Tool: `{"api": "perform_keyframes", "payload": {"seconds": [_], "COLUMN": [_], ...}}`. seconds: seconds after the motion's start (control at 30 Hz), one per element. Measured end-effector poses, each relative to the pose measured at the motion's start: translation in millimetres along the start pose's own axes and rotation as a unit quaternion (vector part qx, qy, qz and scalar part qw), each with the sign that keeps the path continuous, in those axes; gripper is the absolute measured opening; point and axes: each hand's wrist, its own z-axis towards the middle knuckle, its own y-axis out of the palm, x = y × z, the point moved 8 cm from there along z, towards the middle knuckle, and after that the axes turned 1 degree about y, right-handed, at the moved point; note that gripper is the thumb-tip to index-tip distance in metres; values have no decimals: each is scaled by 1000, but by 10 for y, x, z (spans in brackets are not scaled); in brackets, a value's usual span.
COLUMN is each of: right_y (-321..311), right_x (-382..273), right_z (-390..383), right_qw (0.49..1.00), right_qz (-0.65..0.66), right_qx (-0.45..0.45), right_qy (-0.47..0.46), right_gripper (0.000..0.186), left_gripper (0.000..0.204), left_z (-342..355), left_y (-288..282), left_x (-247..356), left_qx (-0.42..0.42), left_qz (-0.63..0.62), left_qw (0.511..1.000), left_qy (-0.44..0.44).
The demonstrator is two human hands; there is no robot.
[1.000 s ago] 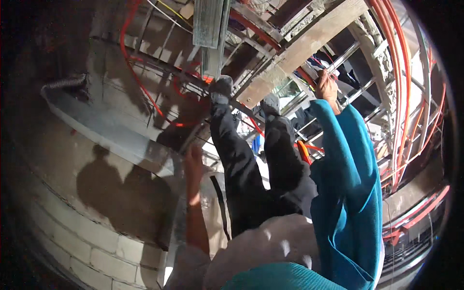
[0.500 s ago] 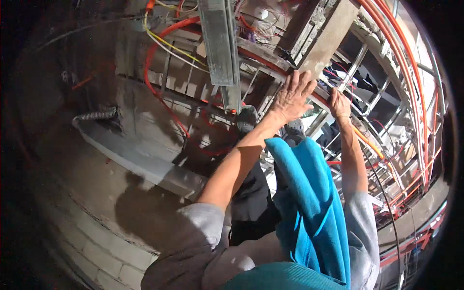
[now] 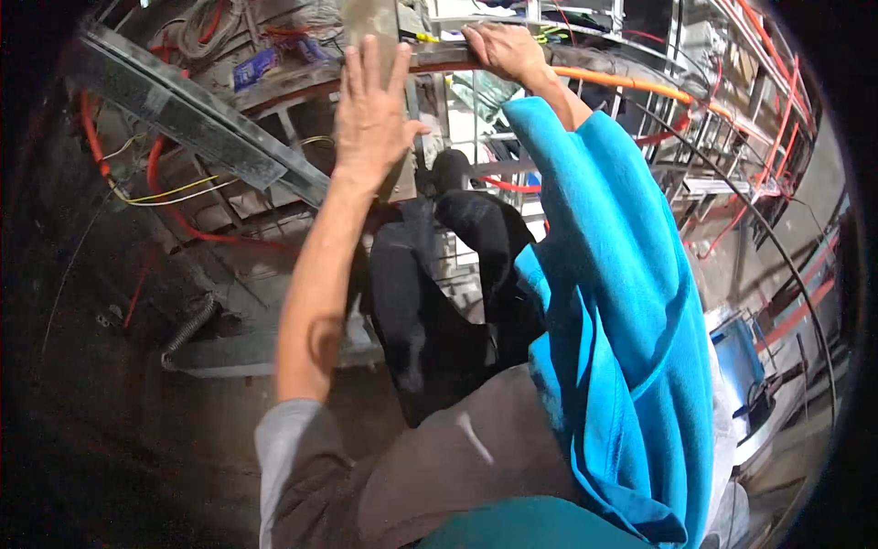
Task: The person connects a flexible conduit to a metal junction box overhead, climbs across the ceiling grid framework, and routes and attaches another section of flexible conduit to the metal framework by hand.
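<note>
My left hand (image 3: 370, 128) is spread flat, fingers apart and pointing away from me. It lies over a brown board (image 3: 370, 16) where the board crosses a long dark rail (image 3: 444, 60). Farther right, my right hand (image 3: 510, 50) has its fingers bent over the same rail, gripping its upper edge. Below that hand, an orange conduit (image 3: 631, 80) runs along the rail. A turquoise cloth (image 3: 608, 247) hangs down my front and covers part of my right arm. My dark-trousered legs (image 3: 430, 293) show below the rail.
Grey metal channels (image 3: 201, 119) slant across the upper left, near red conduit (image 3: 87, 133) and yellow and white wires. Another channel (image 3: 238, 355) lies low at left. A black cable (image 3: 732, 178) crosses the right side. Blue packets (image 3: 256, 69) sit beyond the rail.
The view has swung, so both hands and the rail now appear higher and farther left. My left hand is still spread on the board. My right hand still grips the rail.
</note>
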Motion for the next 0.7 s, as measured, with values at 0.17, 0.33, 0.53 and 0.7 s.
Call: {"api": "perform_keyframes", "payload": {"seconds": [0.17,0.33,0.53,0.7], "right_y": [-35,-134,-55,-72], "right_x": [-94,31,140,256], "right_z": [-18,-73,-145,-203], "right_qw": [999,996,992,978], "right_qz": [-10,42,69,136], "right_qx": [-51,-45,-49,0], "right_qy": [7,72,96,157], "right_gripper": [27,34,49,46], "left_gripper": [138,138,133,131], "left_z": [-78,-20,32,75], "left_y": [77,177,263,291], "left_x": [90,262,313,382], "left_qx": [-84,-66,-108,-148], "left_qz": [86,106,148,151], "left_qw": [992,991,982,976], "left_qy": [45,52,42,50]}}
